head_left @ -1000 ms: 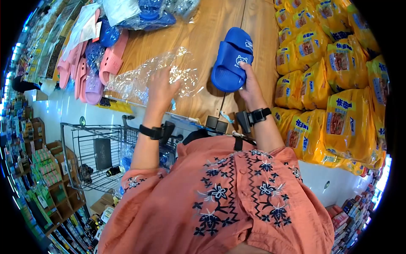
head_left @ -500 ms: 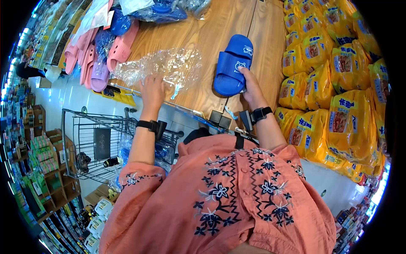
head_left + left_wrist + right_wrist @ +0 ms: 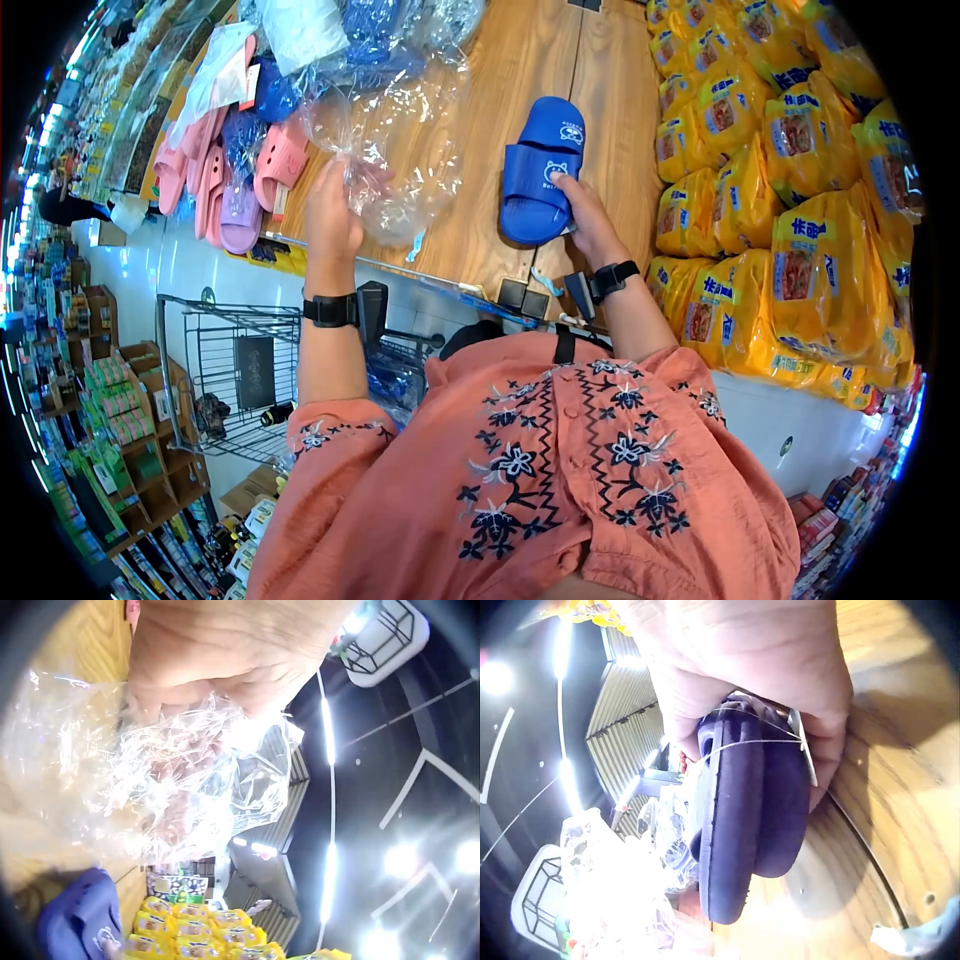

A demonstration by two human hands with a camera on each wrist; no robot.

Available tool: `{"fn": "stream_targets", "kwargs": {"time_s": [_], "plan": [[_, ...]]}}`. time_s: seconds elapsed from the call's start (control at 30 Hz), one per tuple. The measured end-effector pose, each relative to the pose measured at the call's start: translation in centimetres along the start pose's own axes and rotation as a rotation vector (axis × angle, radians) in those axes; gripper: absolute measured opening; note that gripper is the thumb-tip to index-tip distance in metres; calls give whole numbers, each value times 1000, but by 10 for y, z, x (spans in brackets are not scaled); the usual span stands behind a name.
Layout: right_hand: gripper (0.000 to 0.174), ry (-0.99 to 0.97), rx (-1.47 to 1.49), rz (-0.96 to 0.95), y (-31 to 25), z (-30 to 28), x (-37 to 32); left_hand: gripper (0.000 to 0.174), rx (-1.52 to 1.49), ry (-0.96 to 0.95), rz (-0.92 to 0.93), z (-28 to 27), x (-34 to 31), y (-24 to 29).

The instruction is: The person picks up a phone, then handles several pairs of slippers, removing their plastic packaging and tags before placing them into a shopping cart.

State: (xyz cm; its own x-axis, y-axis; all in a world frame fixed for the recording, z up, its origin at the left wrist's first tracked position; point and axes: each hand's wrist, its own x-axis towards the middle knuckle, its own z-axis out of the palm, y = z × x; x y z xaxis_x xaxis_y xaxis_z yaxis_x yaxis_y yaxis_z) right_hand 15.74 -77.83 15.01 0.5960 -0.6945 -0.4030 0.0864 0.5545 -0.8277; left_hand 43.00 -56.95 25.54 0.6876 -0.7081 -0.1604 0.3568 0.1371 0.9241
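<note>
My right hand (image 3: 597, 226) grips a pair of blue slippers (image 3: 530, 200) by one side, thumb on the upper strap with its white bear print. The right wrist view shows the two slippers (image 3: 739, 825) laid together, with a thin string and the edge of a white tag (image 3: 808, 754) by the fingers. My left hand (image 3: 332, 212) holds a clear plastic bag (image 3: 410, 205), crinkled and raised over the wooden table (image 3: 480, 130). In the left wrist view the curled fingers show through the shiny film of the bag (image 3: 82, 772).
Pink clogs (image 3: 280, 165) and a purple slipper (image 3: 240, 228) hang at the table's left edge. Bagged blue slippers (image 3: 375, 30) lie at the back. Yellow food packs (image 3: 740, 210) are stacked on the right. A shopping cart (image 3: 240, 350) stands at the lower left.
My left hand has picked up the clear bag from the table and moved slightly left with it. The blue slippers have shifted a little lower in my right hand's grip.
</note>
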Motion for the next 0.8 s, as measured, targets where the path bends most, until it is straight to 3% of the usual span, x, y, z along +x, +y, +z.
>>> {"fn": "stream_targets", "kwargs": {"time_s": [0.07, 0.17, 0.23, 0.3, 0.33, 0.4, 0.43, 0.47, 0.67, 0.7, 0.8], "plan": [[53, 72, -156, -49, -13, 12, -10, 29, -23, -39, -40, 4, 8, 3], [62, 169, -716, -101, -19, 11, -4, 33, -35, -110, -59, 8, 9, -1], [70, 236, -1055, -77, -31, 14, -7, 33, -112, -130, -164, 10, 14, -3], [66, 383, -1326, -228, -38, 19, -16, 33, -94, -138, -232, 15, 16, -3], [64, 459, -1461, -300, -42, 19, -18, 32, 56, -191, -123, 22, 9, 0], [65, 414, -1147, -538, -54, 16, -16, 30, 350, -290, 99, 36, -6, 6], [66, 380, -969, -663, -63, 20, -14, 26, 145, -216, -184, 37, 7, 5], [66, 345, -788, -779, -70, 24, -14, 26, 128, -251, -217, 35, 14, 1], [74, 167, -708, -980, -119, 63, -38, 27, 210, -423, -299, 47, 16, 3], [67, 203, -732, -1014, -121, 69, -40, 27, 250, -462, -304, 56, 14, 7], [48, 49, -707, -901, -126, 68, -41, 31, 284, -545, -347, 61, 20, 5]]}}
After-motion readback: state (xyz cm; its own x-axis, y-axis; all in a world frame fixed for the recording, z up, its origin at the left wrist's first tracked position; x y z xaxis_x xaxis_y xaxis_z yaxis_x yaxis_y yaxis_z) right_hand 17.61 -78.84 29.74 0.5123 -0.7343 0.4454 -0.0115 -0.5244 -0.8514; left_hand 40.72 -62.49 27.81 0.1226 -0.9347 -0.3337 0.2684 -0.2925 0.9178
